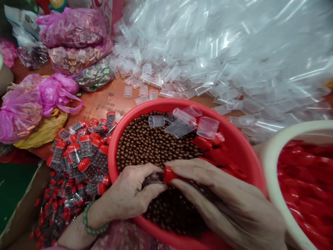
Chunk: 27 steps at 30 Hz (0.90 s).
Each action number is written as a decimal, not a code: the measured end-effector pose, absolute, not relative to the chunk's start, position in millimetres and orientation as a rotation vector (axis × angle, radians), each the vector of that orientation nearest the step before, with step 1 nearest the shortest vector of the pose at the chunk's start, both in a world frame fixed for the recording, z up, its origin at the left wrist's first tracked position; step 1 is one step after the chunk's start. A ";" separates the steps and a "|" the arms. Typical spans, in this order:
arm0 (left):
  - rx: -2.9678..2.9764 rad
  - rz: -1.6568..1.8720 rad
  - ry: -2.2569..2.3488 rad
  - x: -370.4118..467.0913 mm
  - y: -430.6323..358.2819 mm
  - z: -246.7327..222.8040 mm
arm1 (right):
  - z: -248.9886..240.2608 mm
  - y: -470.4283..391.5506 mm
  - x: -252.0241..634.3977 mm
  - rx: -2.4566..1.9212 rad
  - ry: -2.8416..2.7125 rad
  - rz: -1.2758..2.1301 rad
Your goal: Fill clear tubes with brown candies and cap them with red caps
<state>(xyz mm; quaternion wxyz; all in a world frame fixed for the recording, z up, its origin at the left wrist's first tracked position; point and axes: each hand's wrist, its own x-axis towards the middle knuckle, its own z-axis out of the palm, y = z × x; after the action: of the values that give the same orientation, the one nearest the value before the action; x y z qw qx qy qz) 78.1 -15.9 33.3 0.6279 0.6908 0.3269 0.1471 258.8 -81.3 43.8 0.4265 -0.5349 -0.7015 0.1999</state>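
Cap (168,175), red, is pinched in R hand (231,198); L hand (130,191) pinches clear tube (153,177), both above brown beads (145,142) in red tub (112,156), by near edge of tabletop (102,102). IMO, line cap up sq. w/ tube, press straight. Loose tubes (221,45) heaped toward far edge; pink bag (22,104) nr. left edge.

Basin (112,156): smooth plastic, soft sheen. Balls (145,142): glossy, smooth. Held tube (153,177): clear plastic. Red cap (168,174): glossy plastic. Pink bag (74,27): crinkled film.
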 end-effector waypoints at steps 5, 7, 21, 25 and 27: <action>1.625 0.329 0.761 77.6 -16.5 31.9 | 44.3 -75.5 265.4 -1.416 -1.968 0.292; 1.584 0.317 0.760 77.6 -15.4 32.7 | 45.2 -75.0 269.3 -1.455 -1.971 0.298; 1.289 0.275 0.712 75.4 -11.4 29.7 | 62.5 -58.2 263.3 -1.287 -1.955 0.697; 1.195 0.273 0.719 76.5 -10.3 31.9 | 57.2 -61.6 260.0 -1.481 -1.826 0.698; 1.185 0.290 0.719 76.9 -10.0 32.2 | 53.0 -64.8 258.1 -1.493 -1.776 0.664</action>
<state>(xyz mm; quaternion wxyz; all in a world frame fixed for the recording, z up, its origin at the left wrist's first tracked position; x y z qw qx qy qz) 76.9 -10.0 32.2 0.7595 0.5443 0.3303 0.1333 258.1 -64.8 53.0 0.3561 -0.5780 -0.6878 0.2573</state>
